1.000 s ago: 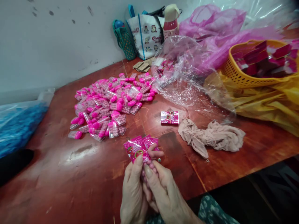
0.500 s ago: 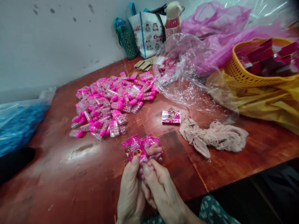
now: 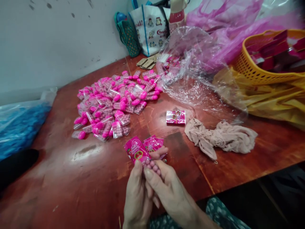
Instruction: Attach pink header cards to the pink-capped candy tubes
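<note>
My left hand (image 3: 137,194) is closed, its thumb pressing the lower edge of a shiny pink printed label (image 3: 135,151). My right hand (image 3: 170,186) is closed around a small container of pink candy balls (image 3: 152,166), thumb across its near end; a cap is hidden from sight. The candies lie against the label's lower edge, and the two hands touch. More pink labels (image 3: 153,143) show just behind the right fingertips. Beyond them lies a heap of clear candy containers (image 3: 111,98) with bright pink caps.
A banded stack of pink labels (image 3: 175,117) lies beside a crumpled beige cloth (image 3: 221,136). Clear plastic wrap (image 3: 190,73) and a yellow basket (image 3: 259,74) of pink packaging stand right. A bag of blue pieces (image 3: 21,124) is left; bags and a bottle stand behind.
The right hand has turned the candy container slightly, so more candy balls show beside the label. Both hands have shifted a little to the right in the view, which has tilted slightly.
</note>
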